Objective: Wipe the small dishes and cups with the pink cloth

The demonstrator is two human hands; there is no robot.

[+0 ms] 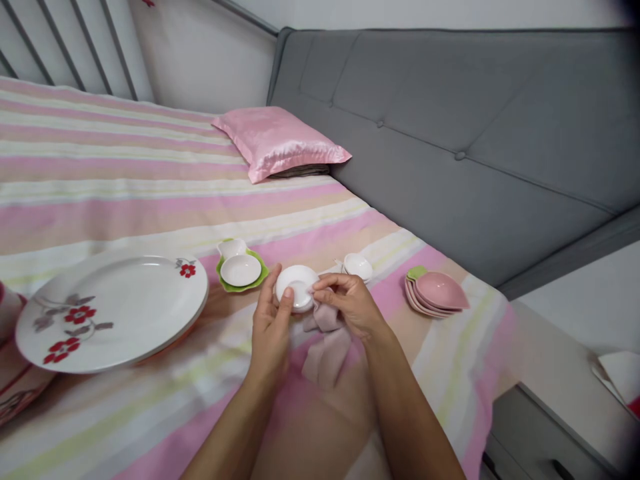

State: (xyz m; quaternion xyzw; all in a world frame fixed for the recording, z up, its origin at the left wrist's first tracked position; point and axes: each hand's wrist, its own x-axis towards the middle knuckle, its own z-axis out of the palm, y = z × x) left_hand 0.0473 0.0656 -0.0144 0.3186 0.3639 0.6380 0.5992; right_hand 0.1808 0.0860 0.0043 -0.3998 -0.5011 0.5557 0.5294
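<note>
A small white round dish [301, 275] is held up over the bed at the middle of the view. My left hand [271, 325] grips its left side, thumb on the near face and fingers behind. My right hand [350, 300] pinches a pale pink cloth [327, 350] and presses it against the dish's right side; the cloth's loose end hangs below. Left of the dish, white bowls rest on a green leaf-shaped dish [240, 289]. Beyond my right hand is a small stack of white bowls [358, 266], partly hidden by that hand.
A stack of pink strawberry-shaped dishes [443, 291] sits at the right on the striped bedspread [165, 427]. Large floral plates [125, 293] lie at the left. Behind are a pink pillow [285, 140] and a grey headboard [425, 100]. A nightstand [560, 373] stands at lower right.
</note>
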